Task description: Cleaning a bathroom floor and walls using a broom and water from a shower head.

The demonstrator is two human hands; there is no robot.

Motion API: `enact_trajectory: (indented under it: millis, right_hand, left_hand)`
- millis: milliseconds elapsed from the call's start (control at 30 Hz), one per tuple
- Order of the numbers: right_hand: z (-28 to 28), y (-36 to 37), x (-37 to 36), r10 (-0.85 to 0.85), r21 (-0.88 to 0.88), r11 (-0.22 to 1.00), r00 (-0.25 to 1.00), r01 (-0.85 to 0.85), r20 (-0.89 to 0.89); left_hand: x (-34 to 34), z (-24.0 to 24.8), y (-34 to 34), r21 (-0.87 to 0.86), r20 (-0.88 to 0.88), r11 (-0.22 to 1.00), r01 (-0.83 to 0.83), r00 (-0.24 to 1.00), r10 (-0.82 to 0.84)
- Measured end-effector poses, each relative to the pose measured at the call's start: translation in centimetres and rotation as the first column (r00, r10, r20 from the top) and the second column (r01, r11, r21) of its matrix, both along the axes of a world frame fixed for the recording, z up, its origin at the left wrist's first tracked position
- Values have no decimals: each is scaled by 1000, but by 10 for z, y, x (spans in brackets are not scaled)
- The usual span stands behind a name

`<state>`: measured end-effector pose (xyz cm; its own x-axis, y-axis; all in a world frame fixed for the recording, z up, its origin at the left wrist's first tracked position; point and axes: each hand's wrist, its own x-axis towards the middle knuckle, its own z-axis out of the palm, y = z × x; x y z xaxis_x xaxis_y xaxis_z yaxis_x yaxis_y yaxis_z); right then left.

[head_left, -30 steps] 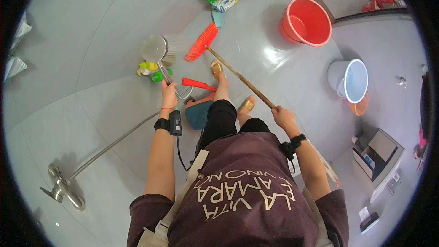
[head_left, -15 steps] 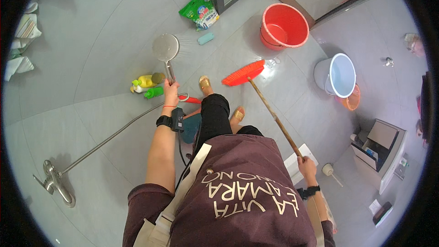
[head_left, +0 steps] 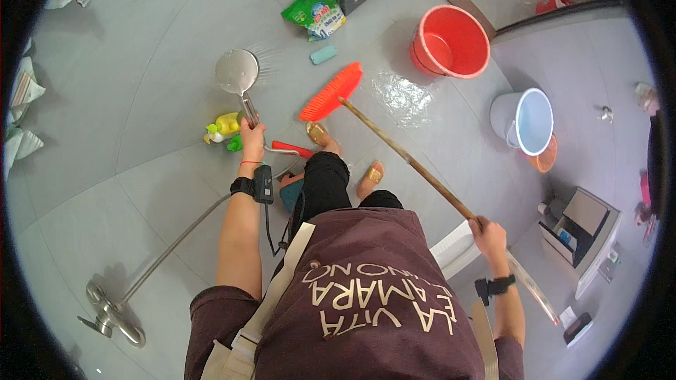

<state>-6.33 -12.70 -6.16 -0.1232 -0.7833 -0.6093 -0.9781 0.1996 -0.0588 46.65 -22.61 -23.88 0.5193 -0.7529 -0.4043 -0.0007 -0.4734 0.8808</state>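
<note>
My left hand (head_left: 252, 139) is wrapped round the handle of a silver shower head (head_left: 237, 70), and fine jets of water spray from its face to the right. A metal hose runs from it to a wall tap (head_left: 113, 317) at the lower left. In my right hand (head_left: 489, 236) is the wooden stick of a broom (head_left: 408, 158), gripped near its upper part, with the end sticking out behind the hand. The broom's red-orange bristle head (head_left: 331, 91) rests on the grey tiled floor, just ahead of my left foot. A wet, shiny patch (head_left: 403, 97) lies to its right.
Ahead are a green detergent bag (head_left: 315, 8) and a small teal block (head_left: 323, 55). A red bucket (head_left: 451, 42), a pale blue bucket (head_left: 522, 121) and an orange basket (head_left: 545, 155) stand right. Yellow bottles (head_left: 224, 127) sit by my left hand; a cabinet (head_left: 581, 232) is at right.
The broom head has swept left toward my left foot, and my right hand has moved slightly forward and right. The shower head has shifted a little left. The wet patch shows more widely.
</note>
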Motion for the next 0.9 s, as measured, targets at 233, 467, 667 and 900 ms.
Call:
enact_trajectory:
  millis: [233, 467, 667, 900]
  right_hand:
    - [-113, -145, 149, 227, -65, 973, 963, -219, 146]
    - [-163, -129, 175, 157, 192, 964, 977, -183, 143]
    - [-153, -82, 161, 126, 237, 958, 979, -162, 161]
    - [-159, -49, 103, 219, 151, 959, 966, -239, 139]
  left_hand:
    - [26, 19, -23, 58, 20, 998, 9, 1000, -10]
    - [40, 13, -6, 63, -15, 998, 12, 1000, -11]
    - [19, 16, 25, 137, 44, 990, 11, 999, -17]
    - [-34, 18, 80, 132, 34, 990, -39, 999, 34]
